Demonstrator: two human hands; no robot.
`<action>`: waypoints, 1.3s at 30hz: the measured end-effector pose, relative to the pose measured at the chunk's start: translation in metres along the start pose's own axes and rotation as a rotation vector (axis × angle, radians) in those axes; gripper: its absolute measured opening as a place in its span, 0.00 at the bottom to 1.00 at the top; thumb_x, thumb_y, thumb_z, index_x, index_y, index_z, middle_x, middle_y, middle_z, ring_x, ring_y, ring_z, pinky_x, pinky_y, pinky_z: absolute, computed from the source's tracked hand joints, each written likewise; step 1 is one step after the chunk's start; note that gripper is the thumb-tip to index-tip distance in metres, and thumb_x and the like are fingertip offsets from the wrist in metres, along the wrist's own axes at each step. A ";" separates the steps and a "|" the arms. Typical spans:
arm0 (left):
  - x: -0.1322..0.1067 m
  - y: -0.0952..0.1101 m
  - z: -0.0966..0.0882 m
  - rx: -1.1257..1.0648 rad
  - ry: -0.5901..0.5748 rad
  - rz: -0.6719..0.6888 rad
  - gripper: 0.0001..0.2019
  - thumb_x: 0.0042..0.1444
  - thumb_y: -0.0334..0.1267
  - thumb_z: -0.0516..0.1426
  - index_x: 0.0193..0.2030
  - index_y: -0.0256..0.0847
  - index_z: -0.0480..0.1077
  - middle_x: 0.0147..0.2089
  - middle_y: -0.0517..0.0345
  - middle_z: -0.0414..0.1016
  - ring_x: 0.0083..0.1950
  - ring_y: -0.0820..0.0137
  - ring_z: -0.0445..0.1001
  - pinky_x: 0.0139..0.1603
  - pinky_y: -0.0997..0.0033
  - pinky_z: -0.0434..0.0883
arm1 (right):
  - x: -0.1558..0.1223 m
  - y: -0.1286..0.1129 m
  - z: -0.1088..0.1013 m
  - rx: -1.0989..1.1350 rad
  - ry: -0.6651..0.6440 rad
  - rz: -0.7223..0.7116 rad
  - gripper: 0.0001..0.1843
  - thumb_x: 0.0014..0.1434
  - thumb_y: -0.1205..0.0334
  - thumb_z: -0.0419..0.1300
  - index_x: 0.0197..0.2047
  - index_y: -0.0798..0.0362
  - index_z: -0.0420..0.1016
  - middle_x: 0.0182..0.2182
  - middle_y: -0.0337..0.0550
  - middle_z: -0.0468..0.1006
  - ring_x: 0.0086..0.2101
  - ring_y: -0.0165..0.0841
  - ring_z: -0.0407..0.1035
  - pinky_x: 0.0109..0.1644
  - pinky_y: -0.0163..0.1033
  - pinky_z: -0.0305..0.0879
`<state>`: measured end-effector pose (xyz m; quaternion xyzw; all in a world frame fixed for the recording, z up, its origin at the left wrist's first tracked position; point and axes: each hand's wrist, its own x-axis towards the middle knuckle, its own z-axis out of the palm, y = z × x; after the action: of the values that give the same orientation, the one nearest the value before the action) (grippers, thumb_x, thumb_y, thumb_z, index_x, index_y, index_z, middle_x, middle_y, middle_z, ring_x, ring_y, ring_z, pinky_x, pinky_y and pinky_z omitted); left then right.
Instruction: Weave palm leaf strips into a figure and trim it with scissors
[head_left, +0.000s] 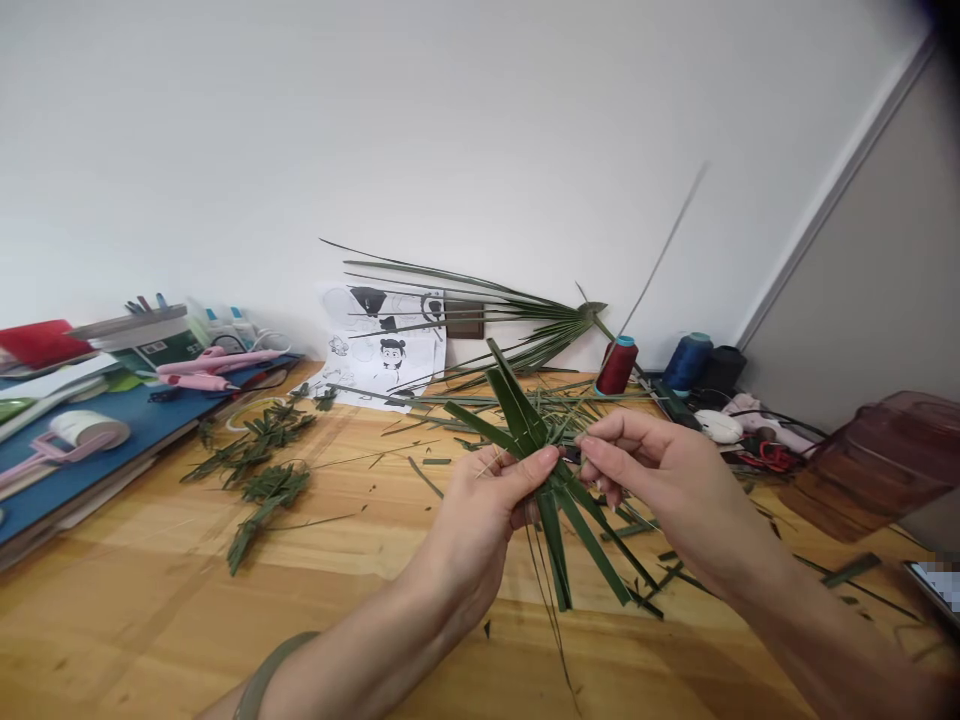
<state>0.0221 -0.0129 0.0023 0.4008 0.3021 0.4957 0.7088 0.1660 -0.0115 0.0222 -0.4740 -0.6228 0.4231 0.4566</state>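
Observation:
My left hand (499, 490) is closed around the middle of a green palm-leaf weaving (529, 425), thumb pressed on top. Folded strips fan out from it above and below, and thin dark strands hang down past the wrist. To the right, my right hand (649, 460) pinches at the weaving's side with thumb and forefinger; they close on a narrow leaf strip (667, 240). Its long thin end slants up to the right against the wall, slightly blurred. The exact spot between the right fingertips is partly hidden.
Finished-looking leaf pieces (274, 490) lie on the left of the wooden table. Behind stand a palm frond (540, 310), a drawing sheet (382, 360), a red thread spool (616, 365) and a blue spool (688, 363). Pink glue guns (214, 368) lie left; a brownish transparent container (874, 460) stands right.

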 end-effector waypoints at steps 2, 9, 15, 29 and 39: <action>0.000 0.000 -0.001 0.016 0.020 -0.015 0.11 0.48 0.37 0.57 0.37 0.32 0.72 0.33 0.50 0.75 0.34 0.70 0.73 0.34 0.74 0.68 | 0.000 0.000 0.001 -0.008 0.007 0.016 0.07 0.51 0.59 0.57 0.26 0.54 0.68 0.20 0.36 0.70 0.22 0.24 0.62 0.23 0.28 0.59; 0.001 -0.002 -0.003 0.047 0.028 -0.072 0.14 0.47 0.40 0.57 0.40 0.35 0.72 0.36 0.49 0.75 0.35 0.69 0.73 0.36 0.72 0.68 | 0.003 -0.003 -0.001 -0.103 0.070 0.055 0.09 0.49 0.56 0.56 0.25 0.53 0.69 0.19 0.36 0.69 0.16 0.23 0.55 0.17 0.29 0.51; -0.002 -0.003 0.002 -0.068 0.056 -0.068 0.12 0.47 0.39 0.57 0.38 0.34 0.73 0.34 0.51 0.76 0.35 0.70 0.73 0.35 0.75 0.68 | -0.001 -0.007 0.000 -0.237 0.046 -0.051 0.08 0.52 0.60 0.54 0.24 0.53 0.66 0.19 0.34 0.66 0.19 0.25 0.58 0.21 0.30 0.53; -0.002 0.000 0.001 -0.129 0.018 -0.152 0.11 0.47 0.36 0.58 0.38 0.36 0.73 0.37 0.53 0.76 0.38 0.71 0.73 0.37 0.77 0.68 | 0.001 -0.008 0.000 -0.190 0.090 0.030 0.07 0.49 0.62 0.56 0.23 0.53 0.71 0.16 0.33 0.66 0.15 0.23 0.55 0.18 0.30 0.49; 0.002 -0.002 -0.001 -0.157 0.101 -0.141 0.08 0.48 0.35 0.57 0.35 0.36 0.73 0.30 0.55 0.77 0.33 0.74 0.74 0.33 0.81 0.68 | -0.001 -0.006 0.000 -0.182 0.007 0.097 0.09 0.50 0.59 0.56 0.22 0.54 0.69 0.17 0.35 0.67 0.16 0.24 0.58 0.18 0.29 0.55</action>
<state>0.0229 -0.0109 -0.0005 0.2962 0.3251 0.4865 0.7550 0.1644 -0.0137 0.0279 -0.5445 -0.6334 0.3849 0.3927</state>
